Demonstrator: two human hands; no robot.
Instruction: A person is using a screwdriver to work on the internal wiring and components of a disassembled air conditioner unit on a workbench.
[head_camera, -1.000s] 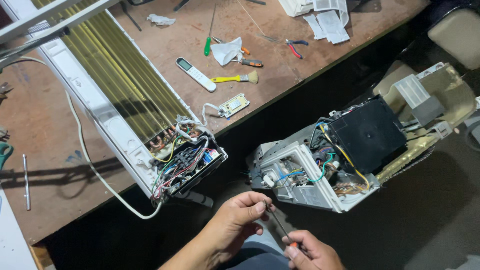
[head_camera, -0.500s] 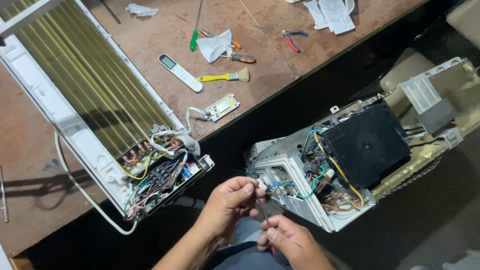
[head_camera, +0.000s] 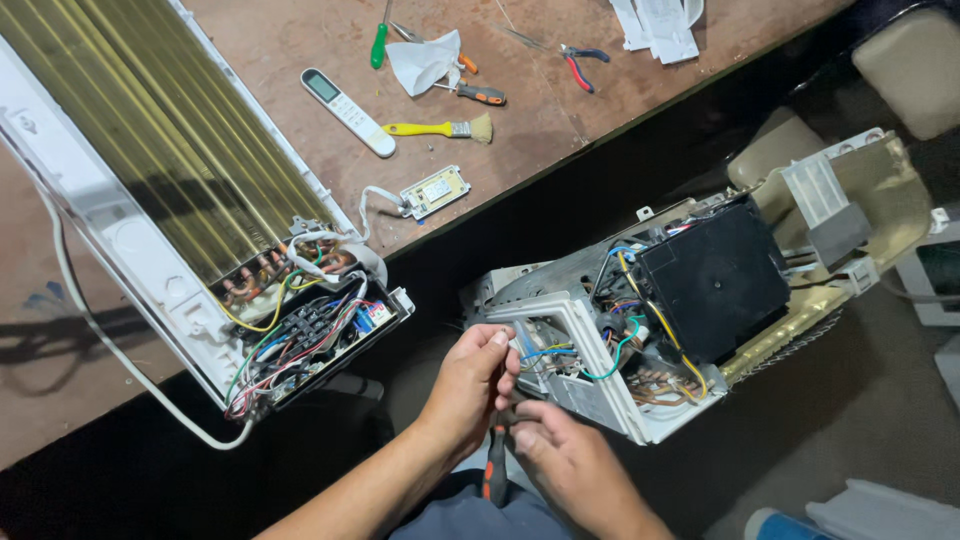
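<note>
A person's left hand (head_camera: 470, 385) pinches something small, too small to identify, its fingers closed, just beside the opened unit (head_camera: 640, 340). The right hand (head_camera: 560, 460) grips a screwdriver (head_camera: 495, 470) below it. Judging by this, wiring work is underway; steadiness comes next.

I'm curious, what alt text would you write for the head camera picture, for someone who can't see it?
Seen from above, a person's left hand and right hand meet over a red-and-black handled tool, beside an opened air conditioner unit with exposed wiring. On the wooden workbench lie a second opened unit, a white remote, a yellow-handled brush and screwdrivers.
</note>
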